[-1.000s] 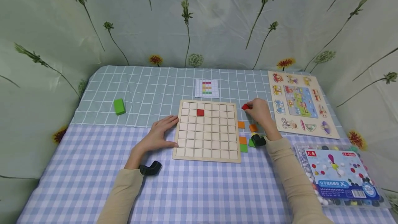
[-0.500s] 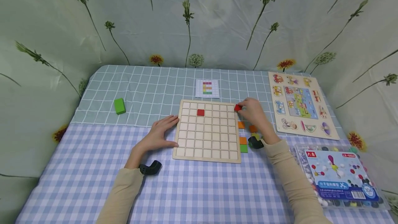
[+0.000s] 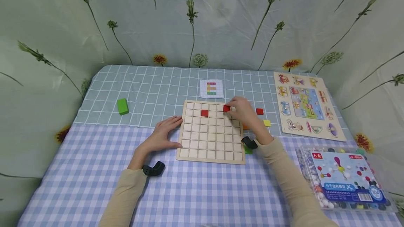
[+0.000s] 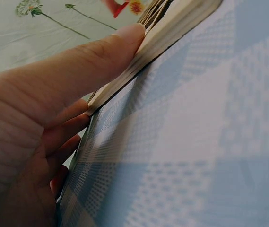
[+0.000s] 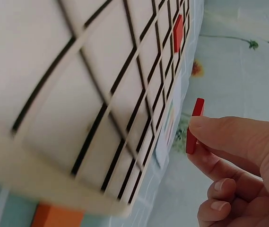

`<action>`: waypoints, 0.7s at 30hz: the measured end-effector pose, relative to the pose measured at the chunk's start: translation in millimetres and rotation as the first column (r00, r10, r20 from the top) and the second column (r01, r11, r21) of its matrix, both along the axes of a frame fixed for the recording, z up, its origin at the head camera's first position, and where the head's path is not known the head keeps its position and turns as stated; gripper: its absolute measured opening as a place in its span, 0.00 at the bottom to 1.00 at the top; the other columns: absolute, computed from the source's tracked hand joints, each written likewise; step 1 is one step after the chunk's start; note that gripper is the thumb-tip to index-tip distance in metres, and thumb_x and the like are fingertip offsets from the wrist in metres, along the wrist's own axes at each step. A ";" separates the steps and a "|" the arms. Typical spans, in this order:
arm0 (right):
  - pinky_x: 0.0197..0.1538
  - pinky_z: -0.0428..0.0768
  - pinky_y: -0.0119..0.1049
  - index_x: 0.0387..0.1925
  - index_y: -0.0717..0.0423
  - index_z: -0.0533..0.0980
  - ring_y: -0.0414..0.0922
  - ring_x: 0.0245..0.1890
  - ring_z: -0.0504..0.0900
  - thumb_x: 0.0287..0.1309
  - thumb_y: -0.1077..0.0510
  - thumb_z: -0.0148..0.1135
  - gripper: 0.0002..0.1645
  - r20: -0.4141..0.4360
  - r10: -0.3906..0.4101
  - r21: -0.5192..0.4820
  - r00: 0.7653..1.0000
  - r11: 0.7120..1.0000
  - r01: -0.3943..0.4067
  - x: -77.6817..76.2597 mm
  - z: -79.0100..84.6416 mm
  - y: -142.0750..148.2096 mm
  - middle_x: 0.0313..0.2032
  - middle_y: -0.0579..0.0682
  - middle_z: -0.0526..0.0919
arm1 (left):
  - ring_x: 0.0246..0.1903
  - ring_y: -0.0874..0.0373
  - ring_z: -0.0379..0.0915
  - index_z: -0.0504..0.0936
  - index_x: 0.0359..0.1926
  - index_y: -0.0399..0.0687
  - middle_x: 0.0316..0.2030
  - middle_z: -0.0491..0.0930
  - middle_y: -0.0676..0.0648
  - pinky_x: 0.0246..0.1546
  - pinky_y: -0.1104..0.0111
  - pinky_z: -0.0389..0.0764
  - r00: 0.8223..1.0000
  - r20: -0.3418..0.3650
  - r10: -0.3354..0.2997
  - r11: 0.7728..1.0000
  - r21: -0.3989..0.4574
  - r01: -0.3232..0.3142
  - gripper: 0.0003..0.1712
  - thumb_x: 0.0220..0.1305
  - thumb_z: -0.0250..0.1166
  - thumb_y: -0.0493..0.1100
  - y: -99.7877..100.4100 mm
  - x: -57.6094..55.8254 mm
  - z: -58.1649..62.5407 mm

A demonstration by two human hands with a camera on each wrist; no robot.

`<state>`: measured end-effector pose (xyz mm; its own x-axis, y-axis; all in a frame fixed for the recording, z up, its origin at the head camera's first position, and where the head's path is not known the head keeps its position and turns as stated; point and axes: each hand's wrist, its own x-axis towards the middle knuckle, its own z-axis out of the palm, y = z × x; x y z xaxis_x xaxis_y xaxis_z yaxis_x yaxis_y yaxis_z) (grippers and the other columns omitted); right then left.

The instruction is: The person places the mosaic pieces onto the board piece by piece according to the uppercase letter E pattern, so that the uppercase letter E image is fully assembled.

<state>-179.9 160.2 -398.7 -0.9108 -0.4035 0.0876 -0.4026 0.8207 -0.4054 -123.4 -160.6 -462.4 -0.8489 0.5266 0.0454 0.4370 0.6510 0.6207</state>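
Observation:
My right hand [image 3: 245, 112] pinches a red square tile [image 3: 226, 108] between thumb and fingers, above the upper right part of the wooden grid board [image 3: 202, 138]. The right wrist view shows this tile [image 5: 199, 107] edge-on, lifted clear of the board. Another red tile [image 3: 204, 113] lies in a cell of the board's second row. My left hand [image 3: 161, 136] rests at the board's left edge, fingers extended; in the left wrist view its thumb [image 4: 77, 71] touches the board's side. Behind the board lies a card [image 3: 203, 95] with a coloured block pattern.
Right of the board lie a red tile [image 3: 259, 111], a yellow tile [image 3: 267, 123], an orange tile [image 3: 245, 127] and a green tile [image 3: 248, 150], some partly hidden by my right arm. A green block [image 3: 122, 106] stands left. Farther right are a picture puzzle [image 3: 329, 136] and a clear bead box [image 3: 350, 179].
My right hand has carried the red tile leftward from beside the board to over it. A red and a yellow tile on the table now show. The left hand stays put.

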 end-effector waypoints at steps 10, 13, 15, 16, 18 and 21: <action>0.47 0.77 0.44 0.44 0.65 0.81 0.54 0.44 0.79 0.52 0.63 0.64 0.16 0.037 0.056 0.072 0.998 0.996 -0.059 -1.9 -0.8 -26.1 0.42 0.60 0.82 | 0.71 0.44 0.50 0.62 0.68 0.42 0.70 0.60 0.42 0.62 0.46 0.51 1.000 0.004 0.001 1.000 0.001 -0.001 0.55 0.40 0.76 0.55 0.6 -0.3 0.1; 0.47 0.78 0.42 0.46 0.64 0.81 0.52 0.45 0.79 0.53 0.62 0.65 0.17 0.077 0.053 0.093 0.996 0.994 -0.060 -1.2 -3.6 -30.8 0.43 0.58 0.82 | 0.71 0.45 0.50 0.62 0.68 0.42 0.70 0.60 0.42 0.62 0.46 0.51 1.000 0.005 0.000 1.000 -0.002 0.000 0.55 0.40 0.76 0.55 0.8 -0.2 0.5; 0.46 0.78 0.41 0.46 0.64 0.81 0.51 0.44 0.79 0.54 0.62 0.64 0.17 0.081 0.055 0.092 0.995 0.994 -0.062 -0.1 -5.5 -32.6 0.43 0.58 0.82 | 0.71 0.45 0.50 0.62 0.68 0.42 0.70 0.60 0.42 0.62 0.46 0.51 1.000 0.005 0.000 1.000 -0.006 0.000 0.55 0.40 0.76 0.55 0.8 -0.2 0.8; 0.46 0.78 0.41 0.46 0.64 0.81 0.51 0.43 0.79 0.54 0.63 0.64 0.17 0.076 0.058 0.089 0.995 0.994 -0.064 0.3 -6.5 -33.3 0.42 0.58 0.82 | 0.71 0.45 0.50 0.62 0.68 0.42 0.70 0.60 0.42 0.62 0.46 0.51 1.000 0.005 0.001 1.000 -0.008 -0.001 0.55 0.40 0.76 0.55 0.7 -0.1 0.9; 0.45 0.78 0.40 0.45 0.64 0.81 0.50 0.42 0.79 0.53 0.63 0.64 0.16 0.057 0.064 0.081 0.996 0.994 -0.069 1.2 -7.8 -34.3 0.41 0.57 0.83 | 0.71 0.45 0.49 0.62 0.68 0.42 0.70 0.60 0.42 0.62 0.46 0.50 1.000 0.008 0.002 1.000 -0.010 -0.002 0.55 0.40 0.76 0.55 0.6 0.0 1.3; 0.44 0.78 0.39 0.43 0.64 0.82 0.50 0.41 0.79 0.53 0.65 0.63 0.14 0.032 0.079 0.074 0.996 0.994 -0.081 1.8 -8.7 -36.0 0.39 0.57 0.83 | 0.71 0.45 0.49 0.62 0.68 0.42 0.70 0.60 0.42 0.63 0.46 0.50 1.000 0.009 0.004 1.000 -0.011 -0.004 0.55 0.40 0.76 0.55 0.3 0.2 1.5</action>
<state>-178.1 124.2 -407.4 -0.8771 -0.4795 0.0283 -0.4570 0.8149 -0.3566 -123.2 -160.2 -460.9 -0.8511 0.5240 0.0322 0.4292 0.6592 0.6175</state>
